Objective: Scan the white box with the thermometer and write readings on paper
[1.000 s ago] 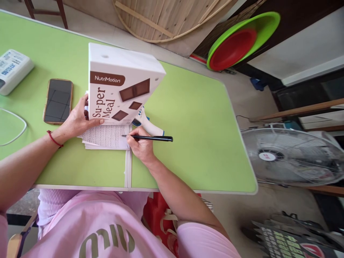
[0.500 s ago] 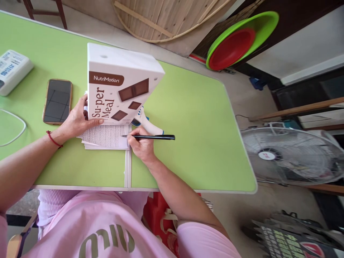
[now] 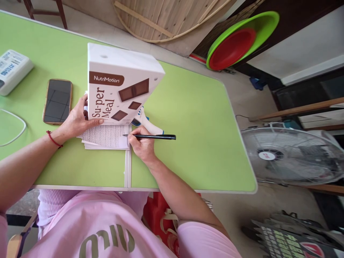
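A white NutriMotion box with brown chocolate pieces printed on it stands upright over the far part of a notepad. My left hand is closed round the box's lower left corner, thumb along the bottom of its front and fingers at its side, some of them hidden. In my right hand a black pen is pinched, lying nearly level, its tip at the right part of the densely written page. Behind my right hand, a white and blue handheld device is partly covered by the box.
Left of the box lies a phone on the green table. Farther left are a white device and a white cable. A floor fan stands past the table's right edge.
The pen and my right hand have shifted very slightly to the right. My left hand and the box have stayed put.
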`<state>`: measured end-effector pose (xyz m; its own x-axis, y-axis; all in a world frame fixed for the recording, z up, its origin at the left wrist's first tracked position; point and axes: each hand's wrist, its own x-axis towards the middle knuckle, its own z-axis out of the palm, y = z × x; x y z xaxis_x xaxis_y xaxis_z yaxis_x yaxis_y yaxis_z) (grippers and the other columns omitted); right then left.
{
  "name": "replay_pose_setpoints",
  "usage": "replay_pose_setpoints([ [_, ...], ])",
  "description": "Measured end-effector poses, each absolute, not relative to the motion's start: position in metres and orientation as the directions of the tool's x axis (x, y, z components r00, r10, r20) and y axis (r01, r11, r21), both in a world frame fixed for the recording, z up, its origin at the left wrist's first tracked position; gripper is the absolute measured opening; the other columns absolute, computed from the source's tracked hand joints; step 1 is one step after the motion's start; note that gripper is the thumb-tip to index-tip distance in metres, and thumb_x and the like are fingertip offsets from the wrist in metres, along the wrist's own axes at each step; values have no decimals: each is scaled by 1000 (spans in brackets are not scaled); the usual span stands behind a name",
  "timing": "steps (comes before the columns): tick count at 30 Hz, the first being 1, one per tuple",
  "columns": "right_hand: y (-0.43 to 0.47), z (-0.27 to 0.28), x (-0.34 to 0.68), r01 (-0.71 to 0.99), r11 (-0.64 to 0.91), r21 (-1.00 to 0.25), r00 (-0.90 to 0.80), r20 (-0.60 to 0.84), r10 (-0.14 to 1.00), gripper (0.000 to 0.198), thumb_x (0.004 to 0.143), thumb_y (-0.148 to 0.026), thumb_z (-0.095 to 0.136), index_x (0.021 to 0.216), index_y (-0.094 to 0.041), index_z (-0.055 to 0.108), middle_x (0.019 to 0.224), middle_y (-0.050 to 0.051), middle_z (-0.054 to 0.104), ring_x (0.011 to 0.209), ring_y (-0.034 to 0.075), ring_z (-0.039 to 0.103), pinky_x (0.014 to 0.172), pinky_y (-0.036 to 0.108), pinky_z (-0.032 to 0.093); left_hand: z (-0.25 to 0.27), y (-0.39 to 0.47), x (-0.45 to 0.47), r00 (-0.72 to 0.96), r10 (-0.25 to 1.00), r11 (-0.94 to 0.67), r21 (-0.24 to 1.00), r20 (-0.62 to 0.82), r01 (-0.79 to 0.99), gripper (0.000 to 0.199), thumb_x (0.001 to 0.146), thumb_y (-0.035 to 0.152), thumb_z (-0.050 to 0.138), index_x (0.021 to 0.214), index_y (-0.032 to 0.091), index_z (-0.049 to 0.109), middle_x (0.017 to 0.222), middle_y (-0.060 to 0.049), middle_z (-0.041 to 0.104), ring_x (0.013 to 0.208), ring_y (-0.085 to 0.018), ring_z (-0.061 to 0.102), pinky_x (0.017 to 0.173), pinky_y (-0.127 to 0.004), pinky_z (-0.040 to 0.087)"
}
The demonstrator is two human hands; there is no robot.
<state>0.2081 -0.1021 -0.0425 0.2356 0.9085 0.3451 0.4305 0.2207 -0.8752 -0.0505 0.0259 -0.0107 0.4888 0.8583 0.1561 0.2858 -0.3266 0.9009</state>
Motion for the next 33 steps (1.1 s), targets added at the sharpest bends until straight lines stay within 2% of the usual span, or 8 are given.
replay_pose_setpoints([
  [13,-103,-39,210,432,221,-874,169,319,932,18,86,-34,67,76,-28,54,64,-5,57,56,15,50,55,29,47,-7,25,-50,489,859,-321,904,153,281,106,73,79,96,155,26,55,147,-18,67,131,-48,71,99,-59,70],
  [19,-103,-41,210,416,223,-882,234,341,911,18,86,-35,65,73,-28,54,62,-5,57,56,15,52,55,29,48,-11,26,-51,474,866,-313,911,159,267,105,72,76,98,154,27,55,144,-16,68,133,-48,69,104,-60,67],
  [24,-101,-41,214,382,280,-881,230,384,894,17,87,-26,66,76,-28,54,62,-6,56,54,14,51,53,29,47,-7,25,-50,485,865,-295,911,127,287,108,71,79,97,154,24,54,146,-19,68,131,-49,70,101,-61,69],
  [33,-101,-41,212,421,282,-862,211,395,894,13,83,-25,65,74,-28,56,62,-6,58,54,14,52,54,28,48,-6,24,-49,493,858,-317,905,146,284,105,75,80,94,155,26,54,147,-18,68,128,-47,72,95,-57,71],
])
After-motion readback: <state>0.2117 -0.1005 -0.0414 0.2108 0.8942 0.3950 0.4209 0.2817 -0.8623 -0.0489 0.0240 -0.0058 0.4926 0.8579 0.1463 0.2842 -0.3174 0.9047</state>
